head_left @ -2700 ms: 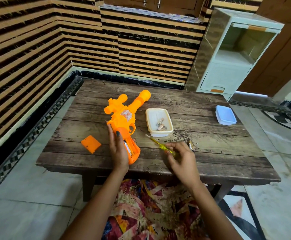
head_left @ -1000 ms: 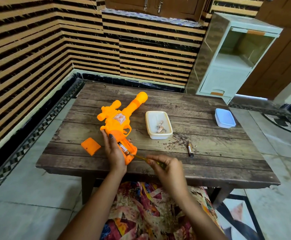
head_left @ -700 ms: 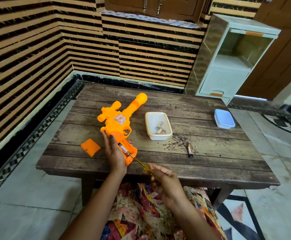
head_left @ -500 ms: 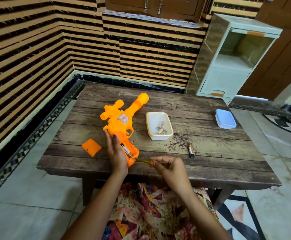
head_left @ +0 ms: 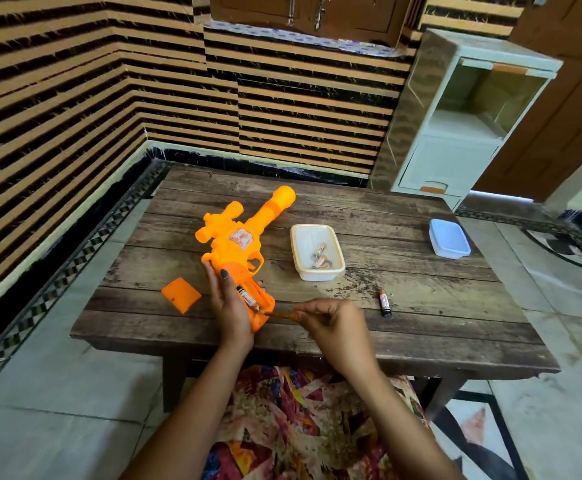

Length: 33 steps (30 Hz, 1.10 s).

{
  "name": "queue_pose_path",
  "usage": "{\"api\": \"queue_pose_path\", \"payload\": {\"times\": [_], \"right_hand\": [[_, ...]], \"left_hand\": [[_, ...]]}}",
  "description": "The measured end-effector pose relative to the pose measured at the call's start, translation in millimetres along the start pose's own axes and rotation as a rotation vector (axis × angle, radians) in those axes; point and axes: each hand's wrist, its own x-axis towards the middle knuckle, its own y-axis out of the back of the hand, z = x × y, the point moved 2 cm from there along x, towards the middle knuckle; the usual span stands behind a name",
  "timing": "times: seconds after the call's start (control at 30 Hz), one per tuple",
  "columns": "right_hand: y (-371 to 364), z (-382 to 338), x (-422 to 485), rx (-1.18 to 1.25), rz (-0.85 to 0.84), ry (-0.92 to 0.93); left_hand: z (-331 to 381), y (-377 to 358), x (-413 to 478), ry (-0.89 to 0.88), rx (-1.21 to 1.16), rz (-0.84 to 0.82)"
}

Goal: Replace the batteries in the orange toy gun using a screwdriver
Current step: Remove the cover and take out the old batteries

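Right grip (head_left: 334, 323) pinching slim screwdriver (head_left: 281, 313), plastic gun (head_left: 239, 242)

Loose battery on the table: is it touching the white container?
Apart. Head view shows bare wooden table between the loose battery and the white container.

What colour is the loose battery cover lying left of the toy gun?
The battery cover is orange; head view shows it.
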Motion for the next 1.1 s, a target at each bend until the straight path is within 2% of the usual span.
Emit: {"api": "queue_pose_path", "payload": {"times": [0.13, 0.2, 0.3, 0.37, 0.63, 0.7, 0.73, 0.8, 0.9, 0.97, 1.03, 1.1], "right_hand": [[-23, 27, -22, 0.500, 0.120, -0.221], [-33, 33, -30, 0.668, 0.146, -0.310], [-37, 30, -30, 0.826, 0.175, -0.372], [-33, 26, -23, 0.828, 0.188, -0.340], [-11, 32, -17, 0.646, 0.112, -0.270], [-2, 40, -15, 0.561, 0.175, -0.234], [3, 45, -13, 0.455, 0.232, -0.202], [12, 53, -8, 0.081, 0.303, -0.113], [14, 63, 3, -0.393, 0.202, 0.044], [15, 69, 9, -0.510, 0.174, 0.065], [28, 73, 13, -0.502, 0.306, 0.063], [51, 82, 17, -0.489, 0.534, -0.033]], "left_hand": [[1, 0, 1, 0.017, -0.030, -0.003], [2, 0, 0, 0.015, -0.014, 0.003], [0, 0, 0, -0.020, 0.057, 0.004], [1, 0, -2, -0.046, 0.110, 0.012], [0, 1, -3, -0.035, 0.120, -0.035], [1, 1, -4, -0.039, 0.108, -0.035], [2, 0, -6, -0.049, 0.112, -0.032], [2, -1, -7, -0.056, 0.122, -0.036], [1, 0, -5, -0.052, 0.116, -0.041], [2, 1, -5, -0.056, 0.107, -0.047], [1, 1, -4, -0.062, 0.108, -0.046], [0, 1, -3, -0.063, 0.117, -0.039]]}}
